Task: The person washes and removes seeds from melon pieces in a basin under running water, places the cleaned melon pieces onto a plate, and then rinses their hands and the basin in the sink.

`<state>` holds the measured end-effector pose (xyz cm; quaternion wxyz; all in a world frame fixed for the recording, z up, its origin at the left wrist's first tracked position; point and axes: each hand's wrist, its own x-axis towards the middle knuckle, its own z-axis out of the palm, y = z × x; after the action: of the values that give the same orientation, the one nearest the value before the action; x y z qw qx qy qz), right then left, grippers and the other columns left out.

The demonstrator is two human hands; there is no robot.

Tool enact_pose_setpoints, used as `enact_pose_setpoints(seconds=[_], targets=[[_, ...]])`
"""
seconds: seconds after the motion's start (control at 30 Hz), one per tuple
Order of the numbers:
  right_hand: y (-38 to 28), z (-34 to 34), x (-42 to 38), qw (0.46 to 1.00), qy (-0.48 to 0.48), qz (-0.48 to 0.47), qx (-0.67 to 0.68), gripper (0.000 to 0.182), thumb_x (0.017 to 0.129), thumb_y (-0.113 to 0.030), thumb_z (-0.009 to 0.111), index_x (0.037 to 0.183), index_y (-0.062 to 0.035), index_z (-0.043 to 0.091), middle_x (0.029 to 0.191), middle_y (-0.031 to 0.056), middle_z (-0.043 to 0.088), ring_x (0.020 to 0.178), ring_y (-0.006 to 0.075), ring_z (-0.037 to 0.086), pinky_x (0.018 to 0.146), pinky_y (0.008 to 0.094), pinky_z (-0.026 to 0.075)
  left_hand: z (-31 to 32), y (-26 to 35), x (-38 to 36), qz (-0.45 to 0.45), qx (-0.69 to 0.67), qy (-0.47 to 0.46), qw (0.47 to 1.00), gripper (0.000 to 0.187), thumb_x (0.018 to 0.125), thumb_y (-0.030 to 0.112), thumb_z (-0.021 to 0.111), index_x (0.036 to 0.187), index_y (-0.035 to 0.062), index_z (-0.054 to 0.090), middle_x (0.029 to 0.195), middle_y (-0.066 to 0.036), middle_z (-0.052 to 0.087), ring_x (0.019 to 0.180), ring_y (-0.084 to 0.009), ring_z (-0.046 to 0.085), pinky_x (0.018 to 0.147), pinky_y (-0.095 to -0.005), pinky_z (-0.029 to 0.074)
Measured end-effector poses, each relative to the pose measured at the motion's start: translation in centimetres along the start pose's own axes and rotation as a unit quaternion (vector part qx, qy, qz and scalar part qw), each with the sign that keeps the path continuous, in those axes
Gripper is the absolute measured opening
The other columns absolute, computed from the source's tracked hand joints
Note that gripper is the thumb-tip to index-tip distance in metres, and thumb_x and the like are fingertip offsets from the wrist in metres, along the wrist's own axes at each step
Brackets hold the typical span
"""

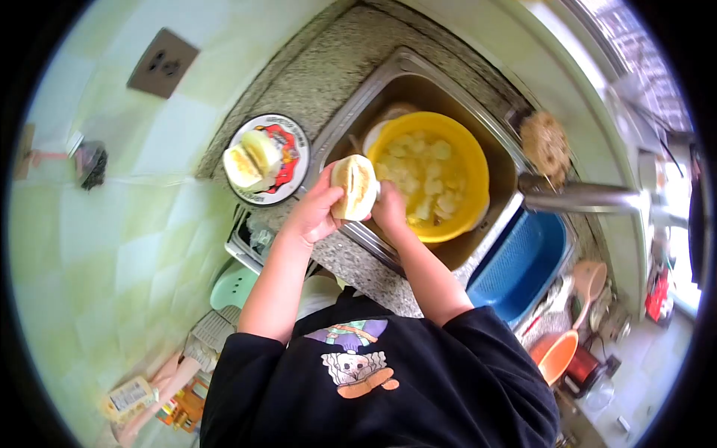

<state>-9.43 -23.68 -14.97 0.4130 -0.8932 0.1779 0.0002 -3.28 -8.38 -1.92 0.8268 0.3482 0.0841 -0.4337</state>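
Note:
My left hand (317, 211) is wrapped round a pale melon piece (354, 187) with a yellowish seedy centre, held at the sink's near-left edge. Just right of the piece, my right hand (389, 207) is closed round something I cannot make out, with a small greyish bit showing at the melon's side. A yellow bowl (478, 168) sits in the steel sink (403, 75), holding liquid and several pale chunks. To the left, a patterned plate (299, 160) bears more cut melon (252, 160).
A steel faucet (582, 196) reaches in from the right, beside a brown fibrous scrubber (544, 148). Right of the bowl lies a blue basket (524, 257). An orange bowl (556, 355) and a ladle (590, 279) stand at the lower right. A green stool (231, 288) is at the lower left.

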Motion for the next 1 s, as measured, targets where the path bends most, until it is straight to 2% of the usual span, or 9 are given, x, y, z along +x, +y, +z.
enact_pose_setpoints(seconds=[0.07, 0.13, 0.2, 0.3, 0.37, 0.43, 0.57, 0.93, 1.0], targets=[[-0.5, -3.5, -0.6, 0.998, -0.048, 0.029, -0.007, 0.032, 0.070, -0.027, 0.070, 0.081, -0.0014, 0.054, 0.089, 0.0165, 0.056, 0.084, 0.0375, 0.052, 0.071, 0.0438, 0.043, -0.2, -1.8, 1.2, -0.007, -0.103, -0.068, 0.992, 0.050, 0.088, 0.011, 0.047, 0.134, 0.0170, 0.030, 0.125, -0.012, 0.047, 0.106, -0.0300, 0.055, 0.079, -0.0482, 0.052], [0.3, -8.8, -1.9, 0.973, 0.058, -0.122, -0.189, 0.033, 0.069, -0.032, 0.070, 0.077, -0.0031, 0.056, 0.089, 0.0136, 0.056, 0.086, 0.0344, 0.050, 0.073, 0.0423, 0.041, 0.1, -3.6, 2.6, -0.034, -0.175, -0.095, 0.979, 0.044, 0.089, 0.014, 0.048, 0.131, 0.0146, 0.037, 0.126, -0.015, 0.046, 0.112, -0.0363, 0.050, 0.086, -0.0488, 0.050], [0.2, -15.1, -3.7, 0.929, 0.151, -0.132, -0.310, 0.031, 0.065, -0.032, 0.072, 0.076, -0.0057, 0.059, 0.092, 0.0091, 0.054, 0.091, 0.0288, 0.046, 0.079, 0.0427, 0.036, 1.5, -5.0, 3.6, -0.070, -0.230, -0.100, 0.965, 0.042, 0.089, 0.015, 0.048, 0.130, 0.0114, 0.039, 0.126, -0.017, 0.046, 0.115, -0.0379, 0.046, 0.088, -0.0486, 0.049], [-0.2, -22.0, -5.5, 0.894, 0.215, -0.090, -0.383, 0.027, 0.069, -0.031, 0.070, 0.077, -0.0067, 0.060, 0.101, 0.0067, 0.053, 0.110, 0.0316, 0.038, 0.095, 0.0483, 0.024, 3.4, -7.0, 5.3, -0.091, -0.274, -0.111, 0.951, 0.038, 0.090, 0.014, 0.046, 0.128, 0.0077, 0.040, 0.125, -0.018, 0.046, 0.117, -0.0369, 0.044, 0.090, -0.0484, 0.047], [0.7, -24.5, -5.0, 0.897, 0.219, -0.075, -0.377, 0.026, 0.072, -0.029, 0.067, 0.080, -0.0049, 0.059, 0.106, 0.0068, 0.055, 0.114, 0.0355, 0.038, 0.096, 0.0537, 0.023, 5.1, -7.7, 6.4, -0.118, -0.298, -0.095, 0.943, 0.037, 0.091, 0.013, 0.043, 0.127, 0.0058, 0.040, 0.125, -0.018, 0.046, 0.117, -0.0361, 0.044, 0.091, -0.0482, 0.047], [2.4, -25.7, -3.6, 0.891, 0.228, -0.107, -0.378, 0.028, 0.073, -0.029, 0.066, 0.080, -0.0031, 0.059, 0.101, 0.0116, 0.058, 0.111, 0.0415, 0.042, 0.094, 0.0558, 0.028, 6.5, -8.2, 7.4, -0.150, -0.313, -0.083, 0.934, 0.035, 0.092, 0.011, 0.038, 0.126, 0.0025, 0.040, 0.125, -0.018, 0.045, 0.117, -0.0349, 0.045, 0.092, -0.0472, 0.046], [5.7, -25.9, -2.1, 0.923, 0.192, -0.113, -0.313, 0.030, 0.073, -0.029, 0.066, 0.079, -0.0005, 0.059, 0.088, 0.0175, 0.060, 0.103, 0.0423, 0.047, 0.094, 0.0447, 0.035, 8.3, -9.2, 9.1, -0.191, -0.313, -0.072, 0.928, 0.035, 0.092, 0.010, 0.036, 0.126, 0.0016, 0.040, 0.125, -0.019, 0.045, 0.117, -0.0352, 0.045, 0.094, -0.0476, 0.045], [4.0, -25.8, -4.3, 0.923, 0.213, -0.116, -0.298, 0.025, 0.068, -0.021, 0.070, 0.079, -0.0009, 0.060, 0.094, 0.0157, 0.060, 0.111, 0.0409, 0.043, 0.098, 0.0436, 0.032, 9.6, -11.0, 11.6, -0.206, -0.294, -0.017, 0.933, 0.030, 0.093, 0.011, 0.035, 0.121, 0.0007, 0.042, 0.121, -0.017, 0.048, 0.109, -0.0343, 0.050, 0.092, -0.0470, 0.046], [2.4, -26.3, -5.3, 0.911, 0.237, -0.136, -0.310, 0.022, 0.067, -0.019, 0.070, 0.078, -0.0035, 0.059, 0.089, 0.0134, 0.060, 0.102, 0.0376, 0.050, 0.090, 0.0422, 0.039, 9.6, -11.0, 12.2, -0.201, -0.293, 0.001, 0.935, 0.030, 0.092, 0.010, 0.036, 0.120, 0.0008, 0.042, 0.120, -0.017, 0.049, 0.108, -0.0334, 0.051, 0.092, -0.0470, 0.047]])
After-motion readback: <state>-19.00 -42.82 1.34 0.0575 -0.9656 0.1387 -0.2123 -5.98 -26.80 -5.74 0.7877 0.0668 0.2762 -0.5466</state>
